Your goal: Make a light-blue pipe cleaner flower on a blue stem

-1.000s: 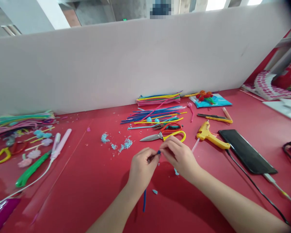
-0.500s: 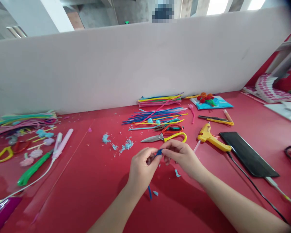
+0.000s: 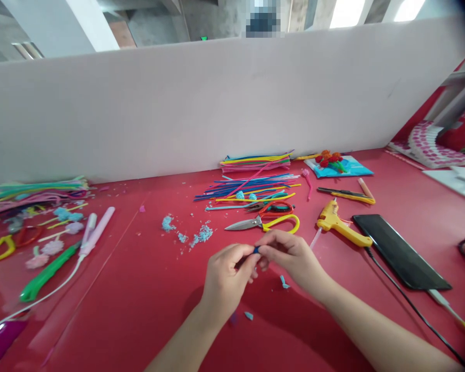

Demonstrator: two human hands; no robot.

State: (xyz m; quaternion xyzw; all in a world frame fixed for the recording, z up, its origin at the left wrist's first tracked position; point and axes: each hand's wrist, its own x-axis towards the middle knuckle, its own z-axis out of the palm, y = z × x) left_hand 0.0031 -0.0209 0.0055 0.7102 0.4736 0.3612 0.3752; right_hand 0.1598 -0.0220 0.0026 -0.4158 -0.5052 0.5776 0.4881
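Between my two hands, above the red table, is a dark blue pipe cleaner (image 3: 256,250), mostly hidden by fingers. My left hand (image 3: 227,274) pinches it between thumb and forefinger. From the other side my right hand (image 3: 290,258) grips its end, fingertips close to the left ones. A blurred bluish tail shows faintly below the left hand. Just beyond the hands lie scissors (image 3: 261,223) with yellow handles and red-handled pliers (image 3: 275,207). Light blue scraps (image 3: 284,282) rest by the right wrist, and another scrap (image 3: 248,315) sits below the hands.
A yellow glue gun (image 3: 339,225) and a black phone (image 3: 401,250) lie to the right with cables. Pipe cleaners (image 3: 251,186) are piled behind the scissors. Blue fuzz (image 3: 201,235) is scattered left of them. A green-handled tool (image 3: 50,271) and a pink wand (image 3: 98,230) lie at left.
My hands have drawn slightly lower and closer together around the blue pipe cleaner, so less of it shows. Its hanging tail has become blurred. The view has shifted slightly.
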